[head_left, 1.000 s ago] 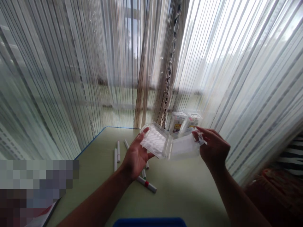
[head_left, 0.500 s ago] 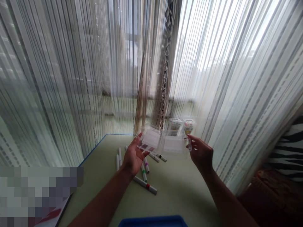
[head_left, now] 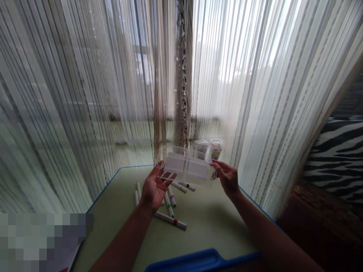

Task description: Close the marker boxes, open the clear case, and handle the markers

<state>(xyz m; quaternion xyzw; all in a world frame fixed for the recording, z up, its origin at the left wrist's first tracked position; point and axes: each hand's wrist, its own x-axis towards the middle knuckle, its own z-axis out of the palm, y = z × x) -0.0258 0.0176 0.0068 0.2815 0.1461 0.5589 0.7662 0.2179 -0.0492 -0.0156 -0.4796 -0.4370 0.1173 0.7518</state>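
Observation:
I hold an opened clear plastic case (head_left: 185, 166) up above the pale green table (head_left: 204, 223). My left hand (head_left: 154, 187) cradles its left half from below, palm up and fingers curled on its edge. The right half is pinched at its right edge by my right hand (head_left: 227, 176). Several white markers (head_left: 170, 211) with coloured bands lie on the table under and beside my left hand.
Two small clear boxes (head_left: 208, 148) with printed labels stand at the table's far edge against sheer striped curtains (head_left: 255, 94). A blue tray rim (head_left: 195, 260) shows at the bottom. Zebra-patterned fabric (head_left: 337, 151) is at the right.
Both hands and the open case have moved farther from me and slightly left. The view has tilted, and more markers show on the table.

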